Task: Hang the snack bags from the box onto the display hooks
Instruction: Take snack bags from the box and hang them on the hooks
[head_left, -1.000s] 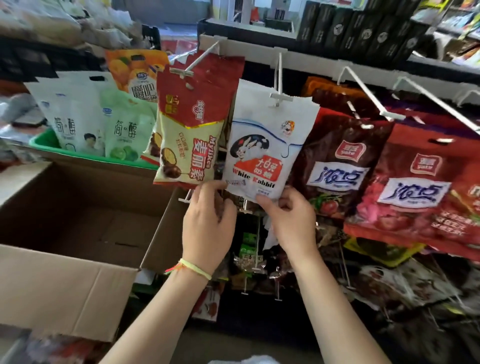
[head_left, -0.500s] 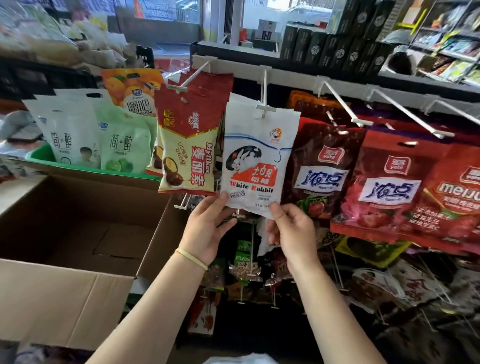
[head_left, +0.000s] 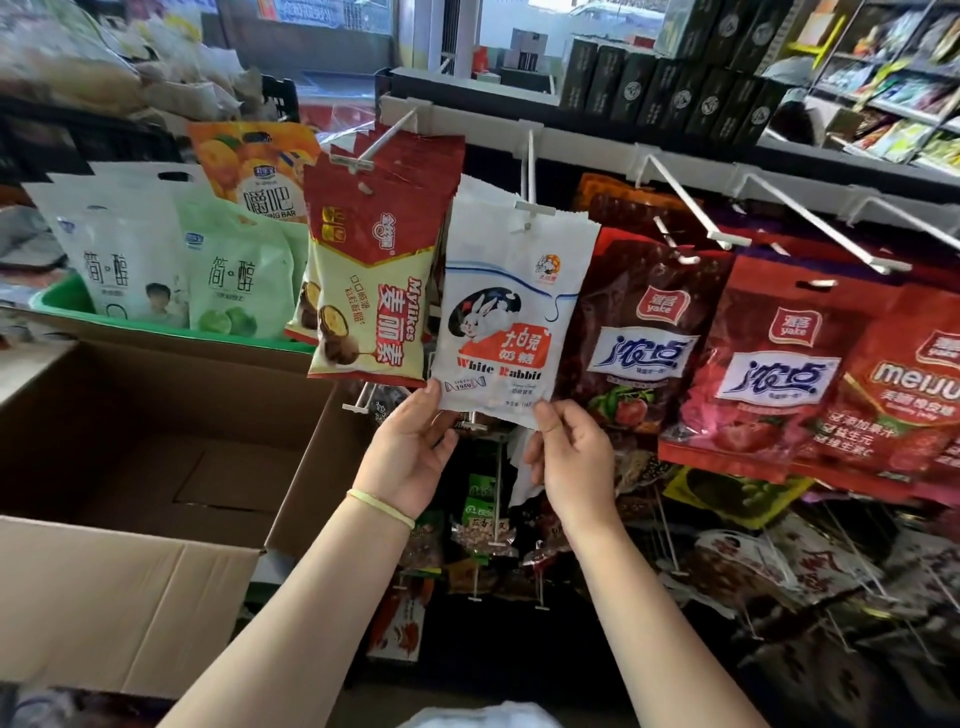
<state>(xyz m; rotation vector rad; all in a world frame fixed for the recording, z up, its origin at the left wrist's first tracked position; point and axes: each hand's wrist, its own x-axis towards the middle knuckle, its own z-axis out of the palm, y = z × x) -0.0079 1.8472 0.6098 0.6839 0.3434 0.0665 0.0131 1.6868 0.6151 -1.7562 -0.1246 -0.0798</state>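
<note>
A white White Rabbit candy bag (head_left: 506, 312) hangs on a white display hook (head_left: 531, 202) at the middle of the rack. My left hand (head_left: 413, 449) pinches its lower left corner and my right hand (head_left: 571, 457) pinches its lower right corner. To its left hangs a red and cream Mylikes bag (head_left: 374, 280) on another hook (head_left: 382, 143). The open cardboard box (head_left: 156, 587) stands at the lower left; I see no bags on its visible floor.
Dark red and red Yake bags (head_left: 644, 332) hang to the right, under bare hooks (head_left: 696, 208). A green bin (head_left: 57, 301) with white and green pouches stands behind the box. Lower hooks hold small snack packs (head_left: 483, 519). Black boxes (head_left: 670, 88) line the top shelf.
My view has tilted up a little. Both hands stay at the bottom corners of the White Rabbit bag, which now hangs straighter on its hook.
</note>
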